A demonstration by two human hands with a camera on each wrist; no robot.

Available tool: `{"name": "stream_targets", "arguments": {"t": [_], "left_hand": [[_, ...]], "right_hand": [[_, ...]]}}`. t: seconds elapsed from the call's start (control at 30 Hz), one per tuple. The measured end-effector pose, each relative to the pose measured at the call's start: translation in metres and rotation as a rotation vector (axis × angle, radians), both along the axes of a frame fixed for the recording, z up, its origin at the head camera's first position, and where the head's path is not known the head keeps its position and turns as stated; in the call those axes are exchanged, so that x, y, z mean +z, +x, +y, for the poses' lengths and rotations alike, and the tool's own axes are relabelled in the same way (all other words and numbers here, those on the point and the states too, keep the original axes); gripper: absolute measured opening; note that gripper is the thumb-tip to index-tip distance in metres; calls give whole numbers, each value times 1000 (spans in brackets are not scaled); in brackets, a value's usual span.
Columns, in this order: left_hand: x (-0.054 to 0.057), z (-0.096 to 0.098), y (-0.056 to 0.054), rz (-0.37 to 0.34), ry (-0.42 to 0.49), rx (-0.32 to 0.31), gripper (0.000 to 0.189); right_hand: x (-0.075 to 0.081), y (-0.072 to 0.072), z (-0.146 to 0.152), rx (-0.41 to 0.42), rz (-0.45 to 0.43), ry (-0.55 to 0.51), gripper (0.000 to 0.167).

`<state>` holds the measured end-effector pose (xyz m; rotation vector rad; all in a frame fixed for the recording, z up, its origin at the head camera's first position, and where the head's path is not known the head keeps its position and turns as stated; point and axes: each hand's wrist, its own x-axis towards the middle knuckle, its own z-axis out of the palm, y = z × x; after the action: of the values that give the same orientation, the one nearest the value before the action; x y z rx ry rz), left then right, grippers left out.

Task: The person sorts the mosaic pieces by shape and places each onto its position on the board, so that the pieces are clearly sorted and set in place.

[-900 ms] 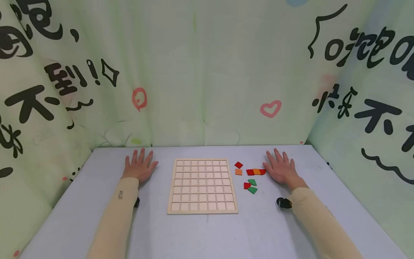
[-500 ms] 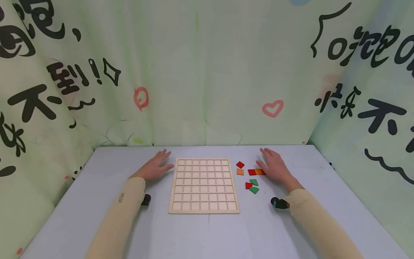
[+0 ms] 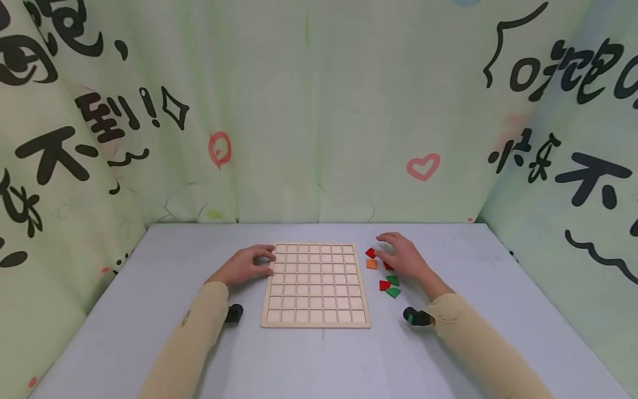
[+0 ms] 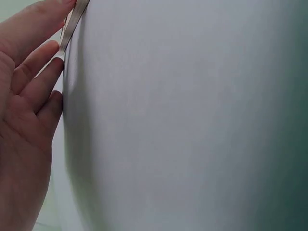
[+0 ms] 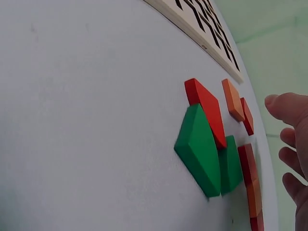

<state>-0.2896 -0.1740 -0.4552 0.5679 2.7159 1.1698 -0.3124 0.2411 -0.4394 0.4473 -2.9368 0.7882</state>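
Observation:
A square wooden grid board (image 3: 315, 326) lies flat on the table. My left hand (image 3: 241, 267) is at the board's upper left edge, fingertips right at the frame and thumb lower down. In the left wrist view its fingers (image 4: 45, 84) are gently bent beside the board's edge. My right hand (image 3: 405, 259) hovers over the coloured pieces right of the board, loosely bent and holding nothing. It partly covers a row of red and orange pieces. A red diamond (image 3: 370, 252) and an orange square (image 3: 371, 264) lie near its thumb. Closer to me are two green pieces (image 5: 197, 149) and a red piece (image 5: 209, 110).
The table (image 3: 319, 366) has a white cover. A pale green printed curtain (image 3: 319, 122) surrounds it at the back and sides. A black wrist device (image 3: 234, 313) shows by the left sleeve, another black device (image 3: 416, 316) by the right sleeve.
My left hand has moved right, from flat on the table to the board's left edge. My right hand has moved left over the row of pieces, its fingers now more bent.

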Motion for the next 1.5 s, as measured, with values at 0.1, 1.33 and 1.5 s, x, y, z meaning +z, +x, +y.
{"name": "stream_targets", "arguments": {"t": [0.1, 1.33, 1.5], "left_hand": [[0, -1, 0, -1, -3, -2, 31], [-6, -5, -2, -51, 20, 18, 34], [-5, -4, -1, -51, 15, 20, 34]], "right_hand": [[-1, -1, -6, 11, -13, -10, 42], [-12, -13, -18, -19, -38, 68, 33], [-11, -13, -18, -25, -43, 71, 33]]}}
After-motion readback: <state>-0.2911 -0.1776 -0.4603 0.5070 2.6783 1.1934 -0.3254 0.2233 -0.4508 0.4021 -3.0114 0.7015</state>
